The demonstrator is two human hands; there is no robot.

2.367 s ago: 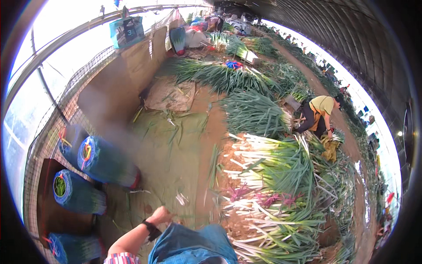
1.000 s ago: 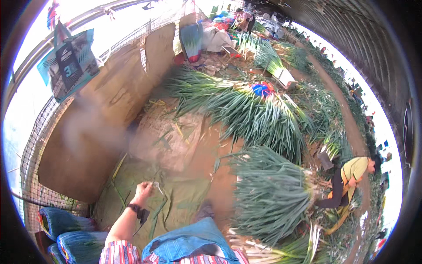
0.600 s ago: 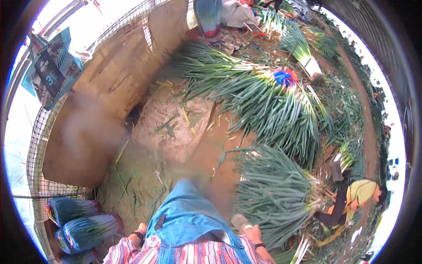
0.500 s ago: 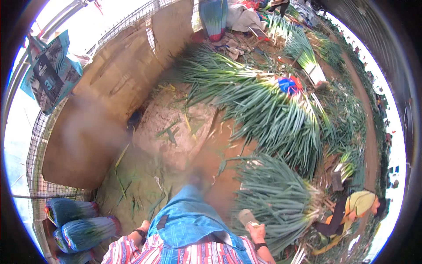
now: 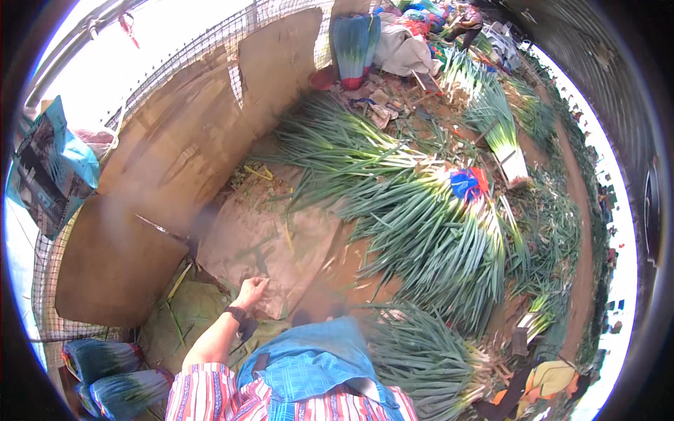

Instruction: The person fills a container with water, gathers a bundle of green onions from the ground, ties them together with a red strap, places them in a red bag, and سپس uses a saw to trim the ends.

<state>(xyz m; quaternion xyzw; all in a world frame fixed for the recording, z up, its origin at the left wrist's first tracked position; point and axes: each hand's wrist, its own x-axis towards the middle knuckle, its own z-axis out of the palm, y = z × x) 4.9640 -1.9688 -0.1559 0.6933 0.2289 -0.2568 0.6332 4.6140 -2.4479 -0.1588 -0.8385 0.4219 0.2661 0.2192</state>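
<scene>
My left hand (image 5: pixel 251 290) reaches forward above a pale sheet (image 5: pixel 309 224) on the ground. Its fingers are curled in, and whether anything lies inside them is hidden. A dark band circles that wrist. My right hand does not show. Just to the right of my blue checked apron (image 5: pixel 316 354) lies a large fan of spring onions (image 5: pixel 414 351), green tops toward me. Farther ahead a bigger heap of spring onions (image 5: pixel 428 238) spreads out, with a blue and red bundle of ties (image 5: pixel 467 184) on top.
Brown boards (image 5: pixel 175 133) line a mesh fence on the left. Wrapped spring onion bundles (image 5: pixel 130 393) stand at lower left, others (image 5: pixel 351 45) at the far end. A patterned bag (image 5: pixel 53 165) hangs at left. A co-worker (image 5: pixel 547 386) sits at lower right; another person (image 5: pixel 469 24) is far off.
My left hand has swung forward and up from beside my apron. My right hand, earlier at my right side by a beige rounded thing, has gone from view. The surroundings have shifted slightly.
</scene>
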